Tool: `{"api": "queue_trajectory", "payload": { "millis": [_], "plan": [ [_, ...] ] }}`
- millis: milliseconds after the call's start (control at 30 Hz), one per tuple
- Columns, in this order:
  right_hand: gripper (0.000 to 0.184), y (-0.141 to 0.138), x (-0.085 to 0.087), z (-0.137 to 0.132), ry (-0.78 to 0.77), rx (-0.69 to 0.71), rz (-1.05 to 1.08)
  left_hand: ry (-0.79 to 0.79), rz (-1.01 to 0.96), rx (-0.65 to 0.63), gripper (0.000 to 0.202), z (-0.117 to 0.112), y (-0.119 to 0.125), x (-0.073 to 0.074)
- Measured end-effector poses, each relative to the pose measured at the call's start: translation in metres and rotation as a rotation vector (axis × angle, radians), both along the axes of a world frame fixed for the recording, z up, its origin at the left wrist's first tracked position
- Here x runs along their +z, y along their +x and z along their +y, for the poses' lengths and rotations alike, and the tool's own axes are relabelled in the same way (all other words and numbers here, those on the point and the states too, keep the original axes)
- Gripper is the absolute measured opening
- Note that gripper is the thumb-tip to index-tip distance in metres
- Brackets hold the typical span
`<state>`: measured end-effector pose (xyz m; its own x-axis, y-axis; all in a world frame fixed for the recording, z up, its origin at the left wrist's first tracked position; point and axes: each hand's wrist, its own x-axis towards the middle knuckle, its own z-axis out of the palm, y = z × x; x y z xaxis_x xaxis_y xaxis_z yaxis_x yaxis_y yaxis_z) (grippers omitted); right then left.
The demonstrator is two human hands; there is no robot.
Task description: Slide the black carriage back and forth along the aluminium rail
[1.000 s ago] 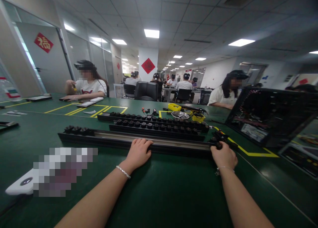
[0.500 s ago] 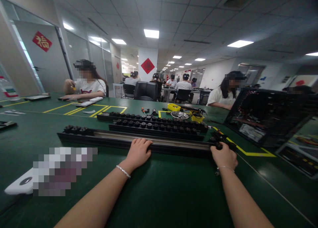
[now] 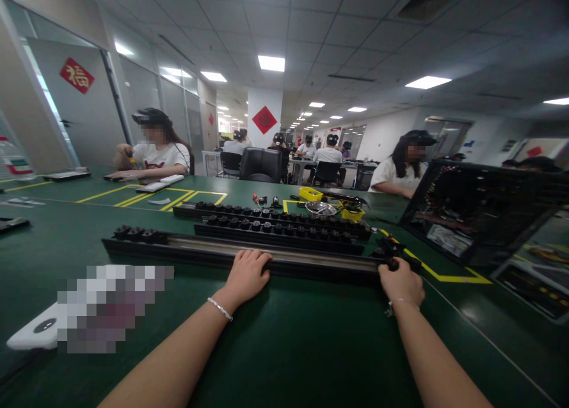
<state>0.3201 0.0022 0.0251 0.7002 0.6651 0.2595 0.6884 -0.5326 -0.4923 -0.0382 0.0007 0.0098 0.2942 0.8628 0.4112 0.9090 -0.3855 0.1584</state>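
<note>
A long black rail (image 3: 204, 249) lies across the green table (image 3: 288, 343) in front of me, with black knobs (image 3: 136, 233) bunched at its left end. My left hand (image 3: 246, 274) rests on the rail's near edge at the middle, fingers curled over it. My right hand (image 3: 401, 282) is closed round a small black part (image 3: 391, 251) at the rail's right end; what its fingers pinch is hidden. Two more black rails (image 3: 275, 220) with rows of knobs lie just behind.
A white device (image 3: 38, 331) lies at the near left. An open black computer case (image 3: 480, 212) stands at the right. Yellow bins (image 3: 311, 192) and a metal bowl (image 3: 320, 207) sit behind the rails. Other people work at the far side and in the background.
Both hands stay in place on the rail. Only the camera view has shifted slightly.
</note>
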Motion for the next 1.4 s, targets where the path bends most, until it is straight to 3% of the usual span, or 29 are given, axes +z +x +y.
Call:
{"api": "queue_trajectory", "payload": {
  "millis": [467,800,1400],
  "plan": [
    [0.063,0.021,-0.012,0.007,0.041,0.077,-0.034,-0.006,0.001,0.003,0.032,0.0,0.0,0.001],
    [0.06,0.028,-0.018,0.012,0.073,0.023,-0.004,-0.015,0.003,0.003,0.032,0.0,-0.001,0.001],
    [0.061,0.024,-0.006,0.007,0.057,-0.013,0.107,-0.006,-0.002,-0.001,0.032,0.0,-0.001,0.0]
  ]
}}
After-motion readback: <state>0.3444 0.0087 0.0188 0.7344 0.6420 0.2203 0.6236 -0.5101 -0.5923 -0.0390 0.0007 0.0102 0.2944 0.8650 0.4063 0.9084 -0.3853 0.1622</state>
